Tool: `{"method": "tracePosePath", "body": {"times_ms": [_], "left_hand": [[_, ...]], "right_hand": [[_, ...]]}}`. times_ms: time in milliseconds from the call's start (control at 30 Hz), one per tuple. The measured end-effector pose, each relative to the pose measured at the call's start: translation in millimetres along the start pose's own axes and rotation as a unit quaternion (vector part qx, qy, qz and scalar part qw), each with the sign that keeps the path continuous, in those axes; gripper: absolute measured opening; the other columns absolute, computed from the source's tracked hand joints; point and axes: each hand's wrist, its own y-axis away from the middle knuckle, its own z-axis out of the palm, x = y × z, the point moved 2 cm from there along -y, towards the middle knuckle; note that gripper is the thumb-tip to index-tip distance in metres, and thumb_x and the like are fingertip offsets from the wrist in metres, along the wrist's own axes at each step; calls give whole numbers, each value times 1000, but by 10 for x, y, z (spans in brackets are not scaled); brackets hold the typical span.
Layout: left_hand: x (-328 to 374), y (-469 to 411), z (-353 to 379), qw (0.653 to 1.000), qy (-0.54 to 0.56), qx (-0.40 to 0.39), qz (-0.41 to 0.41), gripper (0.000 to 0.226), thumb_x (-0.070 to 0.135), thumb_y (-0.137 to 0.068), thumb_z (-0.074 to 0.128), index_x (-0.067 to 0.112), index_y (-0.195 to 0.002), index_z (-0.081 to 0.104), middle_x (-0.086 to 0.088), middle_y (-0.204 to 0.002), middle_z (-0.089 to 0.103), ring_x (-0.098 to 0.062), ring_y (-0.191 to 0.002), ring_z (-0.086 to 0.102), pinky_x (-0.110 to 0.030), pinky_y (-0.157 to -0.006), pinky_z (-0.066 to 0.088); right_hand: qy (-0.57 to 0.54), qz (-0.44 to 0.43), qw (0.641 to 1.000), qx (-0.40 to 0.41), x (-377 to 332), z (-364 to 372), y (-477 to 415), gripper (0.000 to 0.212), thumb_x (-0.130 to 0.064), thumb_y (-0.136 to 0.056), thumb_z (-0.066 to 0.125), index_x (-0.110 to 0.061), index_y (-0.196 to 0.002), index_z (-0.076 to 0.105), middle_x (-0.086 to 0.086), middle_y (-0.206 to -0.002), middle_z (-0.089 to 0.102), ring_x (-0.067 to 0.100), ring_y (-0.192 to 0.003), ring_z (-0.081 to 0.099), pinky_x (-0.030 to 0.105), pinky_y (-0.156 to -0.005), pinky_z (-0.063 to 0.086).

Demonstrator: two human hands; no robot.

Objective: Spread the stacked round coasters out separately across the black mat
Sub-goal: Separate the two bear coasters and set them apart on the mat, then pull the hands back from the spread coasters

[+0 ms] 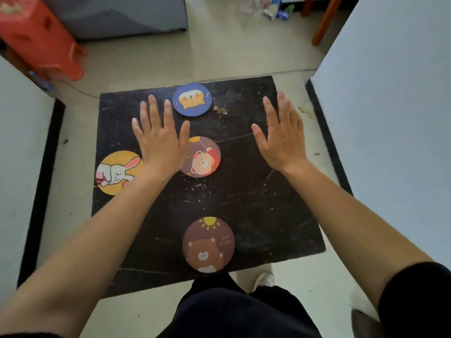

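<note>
Several round coasters lie apart on the black mat (256, 191). A blue coaster (192, 100) sits at the far edge, a purple bear coaster (203, 158) near the middle, a yellow rabbit coaster (118, 173) at the left edge, and a brown bear coaster (208, 245) at the near edge. My left hand (159, 140) hovers flat with fingers apart between the rabbit and purple coasters, covering the purple one's left rim. Over bare mat on the right, my right hand (280, 135) is spread flat and holds nothing.
The mat lies on a pale tiled floor. White walls with black baseboards (327, 132) close in on both sides. A red plastic stool (41, 37) stands at the far left, a grey cabinet (117, 13) behind it. My dark-trousered legs (234, 311) are below the mat.
</note>
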Motion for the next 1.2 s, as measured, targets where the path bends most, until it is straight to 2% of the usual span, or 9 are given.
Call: {"method": "tracePosePath", "body": {"times_ms": [133, 333, 633, 767, 933, 1067, 1200], "left_hand": [[565, -235, -230, 999, 8, 38, 22, 70, 57, -100, 16, 14, -154, 21, -19, -165, 12, -39, -151, 9, -60, -118, 11], [1590, 30, -261, 997, 3, 54, 49, 69, 55, -100, 20, 14, -155, 20, -17, -166, 10, -36, -152, 7, -59, -119, 10], [2980, 841, -158, 999, -30, 26, -24, 70, 53, -100, 26, 11, -155, 18, -19, -165, 11, -37, -152, 8, -61, -118, 13], [3143, 1013, -187, 996, -49, 29, -65, 70, 55, -100, 25, 10, -155, 21, -19, -165, 12, -37, -151, 11, -63, -116, 17], [3118, 965, -101, 989, -47, 50, -131, 70, 55, -100, 25, 12, -155, 20, -18, -164, 14, -37, -151, 13, -62, -116, 19], [3104, 865, 198, 979, -26, 49, -194, 71, 56, -100, 22, 12, -155, 19, -17, -165, 11, -36, -152, 11, -60, -117, 17], [3066, 635, 657, 969, 6, 23, -246, 72, 57, -99, 21, 13, -156, 18, -17, -165, 10, -36, -151, 10, -59, -117, 14]], "right_hand": [[12, 4, 998, 59, 332, -441, -179, 70, -60, -99, 33, -24, -157, 17, 12, -166, 8, 33, -151, 11, 46, -120, 10], [-4, -35, 997, 75, 1245, -754, -22, 73, -62, -98, 32, -24, -157, 15, 11, -166, 5, 33, -151, 9, 49, -122, 8], [-22, -98, 994, 44, 2709, -951, 199, 76, -64, -97, 35, -23, -157, 11, 11, -166, 4, 34, -151, 10, 45, -117, 3], [-36, -138, 989, 30, 2886, -998, 63, 75, -63, -97, 34, -23, -156, 10, 12, -166, 5, 34, -151, 12, 44, -115, 4], [-68, -176, 982, -4, 2762, -901, -265, 76, -63, -96, 28, -22, -156, 9, 13, -166, 3, 34, -151, 9, 46, -117, 7], [-72, -227, 970, -36, 2645, -610, -497, 75, -61, -97, 32, -20, -156, 11, 14, -165, 5, 34, -150, 12, 48, -119, 12], [-35, -280, 958, -56, 2565, -211, -905, 74, -61, -97, 34, -22, -155, 10, 13, -165, 9, 34, -150, 14, 44, -116, 6]]}}
